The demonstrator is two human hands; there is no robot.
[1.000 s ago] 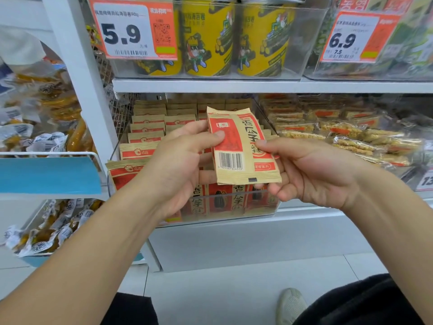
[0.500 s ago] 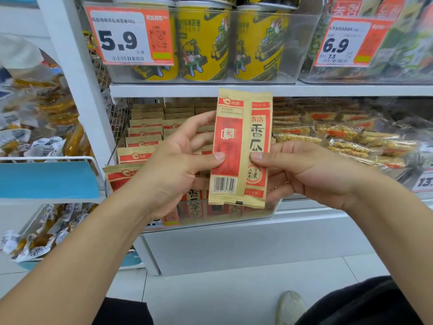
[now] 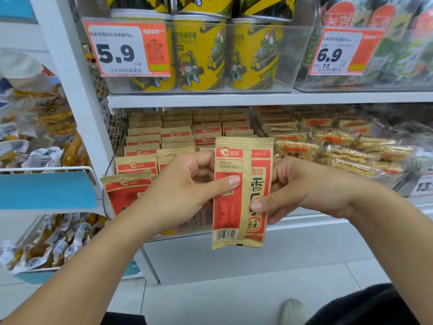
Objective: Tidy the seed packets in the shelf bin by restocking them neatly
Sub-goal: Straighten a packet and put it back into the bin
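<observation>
Both hands are on one seed packet, held upright in front of the shelf bin. My left hand pinches the packet's left half, thumb laid across the red back panel, the other fingers curled behind it. My right hand pinches the right edge lower down, thumb on the front, fingers folded behind. Neither hand has any slack; both are closed on the packet.

The packet's long axis runs vertical, top seam up and barcode at the bottom. Its back face, with the date print and barcode, is toward me.

Beyond the hands, further back and mostly to their left, the stocked packets stand in rows in the bin, each upright with its top band showing. The front-left packet leans outward over the bin's front corner. The held packet sits in front of the right-hand rows, so those rows lie straight behind the hands. I cannot see a gap there, as the packet and hands cover that part.

My judgement: the held packet already matches the row's upright axis, so the coming move is a push away from me and slightly down. Both hands are about equally near the bin; the right hand is better placed for the right-hand rows.

To the right of the hands lie clear-wrapped snack bars; above them, yellow tubs behind a price tag.
</observation>
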